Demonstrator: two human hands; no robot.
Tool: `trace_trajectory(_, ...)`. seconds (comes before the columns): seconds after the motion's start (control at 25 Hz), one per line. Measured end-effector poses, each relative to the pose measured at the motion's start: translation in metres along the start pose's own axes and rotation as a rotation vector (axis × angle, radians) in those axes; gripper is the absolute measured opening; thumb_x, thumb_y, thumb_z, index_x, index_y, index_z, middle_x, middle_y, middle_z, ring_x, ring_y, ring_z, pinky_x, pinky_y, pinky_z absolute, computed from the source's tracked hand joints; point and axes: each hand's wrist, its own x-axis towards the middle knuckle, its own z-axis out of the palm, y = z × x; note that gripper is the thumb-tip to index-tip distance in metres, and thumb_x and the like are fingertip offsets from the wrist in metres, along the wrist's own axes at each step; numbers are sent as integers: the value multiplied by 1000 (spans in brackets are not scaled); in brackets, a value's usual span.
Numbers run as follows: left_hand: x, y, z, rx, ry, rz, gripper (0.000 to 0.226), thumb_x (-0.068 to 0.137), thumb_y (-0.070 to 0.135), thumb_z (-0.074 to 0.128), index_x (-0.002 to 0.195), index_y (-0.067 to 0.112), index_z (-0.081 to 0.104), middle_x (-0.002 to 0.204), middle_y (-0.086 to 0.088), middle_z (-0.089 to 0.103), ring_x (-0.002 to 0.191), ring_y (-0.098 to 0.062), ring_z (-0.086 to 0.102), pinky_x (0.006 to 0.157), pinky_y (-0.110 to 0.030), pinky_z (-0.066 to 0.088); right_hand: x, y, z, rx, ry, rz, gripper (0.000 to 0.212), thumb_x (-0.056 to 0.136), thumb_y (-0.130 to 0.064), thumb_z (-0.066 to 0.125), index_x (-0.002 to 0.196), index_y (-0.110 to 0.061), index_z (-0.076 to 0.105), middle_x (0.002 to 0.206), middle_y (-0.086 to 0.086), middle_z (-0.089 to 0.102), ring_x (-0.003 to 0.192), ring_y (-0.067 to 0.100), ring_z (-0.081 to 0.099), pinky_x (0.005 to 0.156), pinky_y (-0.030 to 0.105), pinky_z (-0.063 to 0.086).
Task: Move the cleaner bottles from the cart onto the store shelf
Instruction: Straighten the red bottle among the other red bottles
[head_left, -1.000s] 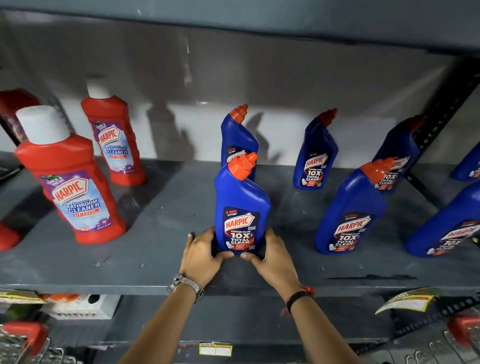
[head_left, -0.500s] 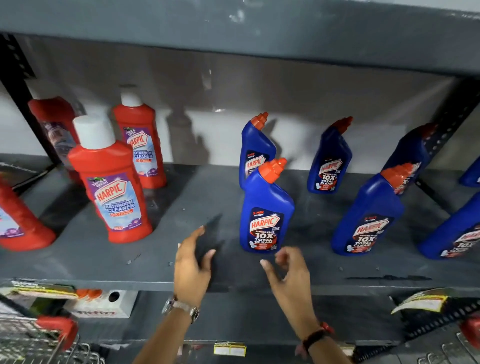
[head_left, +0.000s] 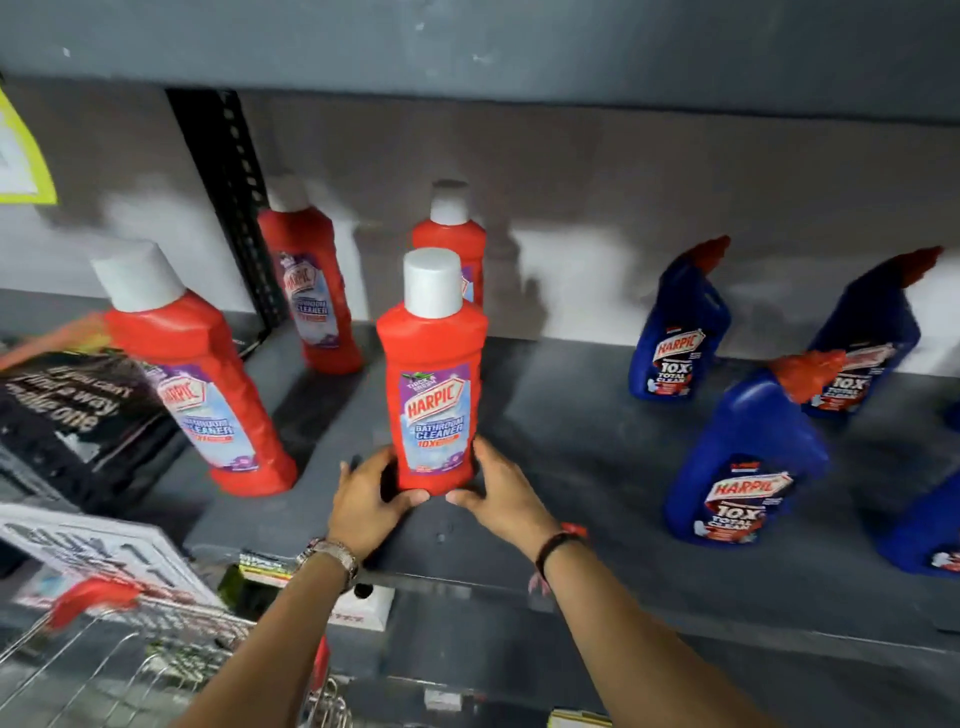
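From the head camera we see a tall red plastic Harpic bathroom-cleaner bottle with a white cap (head_left: 434, 374) standing upright near the front edge of the grey metal store shelf (head_left: 561, 415); we take this bottle as our landmark. Our left hand (head_left: 370, 501) cups its base from the left, and our right hand (head_left: 501, 493) cups it from the right. Both grips are wrapped around the bottle's lower part, thumbs meeting under the label.

Directly behind the landmark stands a second red bottle with a white cap (head_left: 451, 234), partly hidden by it. Behind and to the left is a third red bottle (head_left: 309, 291), just beside the black perforated upright post (head_left: 234, 208). To the left of the landmark, well apart from it, a fourth red bottle (head_left: 208, 384) appears to lean, blurred.

To the right of the landmark, well apart, stand dark blue angled-neck Harpic bottles with orange caps: one at the front (head_left: 748, 457), one at the back (head_left: 680, 332) and another behind the front one (head_left: 867, 338).

Below and left of the landmark we see the wire shopping cart with a red handle piece (head_left: 93, 603); we cannot tell what it holds. A metal watch (head_left: 332, 558) sits on the left wrist, a dark band (head_left: 556, 545) on the right.
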Motion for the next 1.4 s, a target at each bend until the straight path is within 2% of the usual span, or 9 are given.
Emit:
trace_trajectory(0.16,1,-6,-8,-60,-49,39,45,74,8,69,115,9,51,121,-10,61,108,-26,50,109,-47,24,-6,-2,15,56,140,23,47,73,-8,72,113,-12,48,121,10,60,112,23,56,96,36,48)
trace_trajectory(0.24,-1,-11,-12,-75,-83,61,50,76,7,66,122,12,47,127,-8,57,113,-24,48,112,-47,20,-13,0,21,47,179,15,46,70,-12,75,109,-12,50,117,10,61,108,24,55,93,36,49)
trace_trajectory(0.32,-5,-15,-11,-67,-72,75,55,74,8,68,124,12,44,128,-7,55,109,-17,46,113,-49,18,-18,2,26,35,213,3,50,67,-13,77,110,-12,51,115,10,59,107,24,54,91,33,46)
trace_trajectory(0.4,-5,-16,-9,-44,-53,88,58,69,10,73,121,11,47,125,-7,58,111,-19,49,113,-50,18,-19,5,29,-5,235,-6,52,68,-15,77,112,-11,51,115,11,58,108,23,54,90,31,45)
trace_trajectory(0.48,-5,-15,-7,-34,-37,78,55,67,10,74,117,11,50,122,-9,61,113,-26,53,112,-53,22,-17,8,30,-46,239,-6,49,71,-19,76,112,-10,51,114,11,59,108,24,54,90,32,46)
trace_trajectory(0.68,-5,-15,-6,-26,-14,70,53,67,9,74,115,9,52,119,-12,63,109,-31,55,107,-58,29,-16,10,31,-86,238,-17,47,71,-23,75,110,-10,52,113,10,61,106,23,54,86,29,46)
trace_trajectory(1.08,-5,-14,-7,-10,-29,60,58,66,11,75,118,8,49,121,-14,61,111,-33,51,104,-53,34,-16,9,32,-99,215,3,50,74,-26,73,115,-13,49,119,8,58,113,21,50,91,31,46)
trace_trajectory(1.28,-7,-12,-7,-21,-20,59,55,64,6,76,114,5,51,114,-17,64,106,-34,55,104,-57,33,-15,9,31,-119,204,11,51,73,-27,74,115,-12,49,119,9,59,113,21,52,90,29,46)
trace_trajectory(1.4,-6,-13,-8,-37,-22,38,53,64,4,75,111,3,52,112,-18,64,104,-35,55,101,-49,38,-16,8,31,-127,193,3,48,73,-27,74,113,-12,51,118,8,60,110,22,53,90,30,46)
